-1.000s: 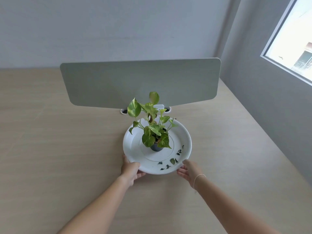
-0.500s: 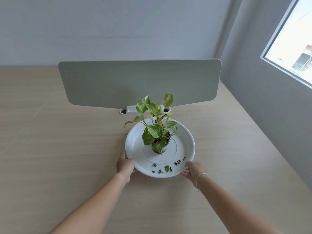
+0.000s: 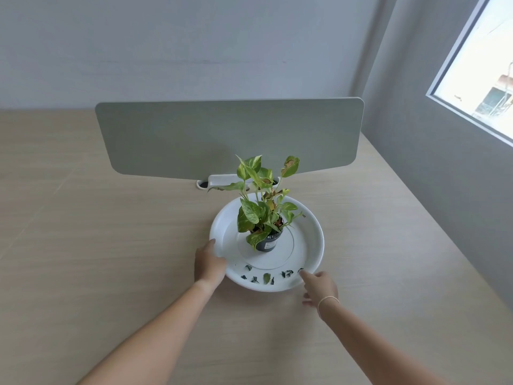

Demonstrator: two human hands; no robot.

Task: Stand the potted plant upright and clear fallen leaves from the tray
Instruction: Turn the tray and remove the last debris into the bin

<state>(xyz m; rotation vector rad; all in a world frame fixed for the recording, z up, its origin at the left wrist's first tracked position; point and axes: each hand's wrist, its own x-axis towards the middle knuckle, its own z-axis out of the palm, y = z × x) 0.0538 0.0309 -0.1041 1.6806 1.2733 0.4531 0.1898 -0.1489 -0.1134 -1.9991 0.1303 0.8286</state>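
Presently, one item set in hand: potted plant (image 3: 262, 218) with white tray (image 3: 313, 245), both sitting on a pale wooden desk (image 3: 111, 259).

Plant: standing upright in a small dark pot (image 3: 268, 243) at the middle of the tray, leaves reaching up in front of a grey-green divider panel (image 3: 222, 137). The pot is looking light and thin-walled, probably plastic; top-heavy with its spread of foliage, so likely to be tipping again if the tray is being jolted. Stems and leaves are soft and easily bruised. Best hold: around the pot wall, low down, never by the stems.

Tray: round, shallow, smooth, glossy, probably stiff plastic and slippery under dry skin. Best hold: at the raised rim, from both sides.

Fallen leaves (image 3: 266, 276): several small dark scraps lying in a loose row along the near inside of the tray, apart from the pot. They are looking dry, curled and weightless; likely to be crumbling under a hard pinch and sliding about on the glossy surface. Best taken one at a time with a light fingertip pinch, or swept together first.

Left hand (image 3: 208, 263): resting against the tray's near-left rim, fingers lying fairly straight along it, steadying rather than clasping.

Right hand (image 3: 319, 284): at the near-right rim, forefinger reaching over the edge towards the rightmost scrap, other fingers loosely spread, holding nothing.

Condition: plant righted; leaves not yet cleared.
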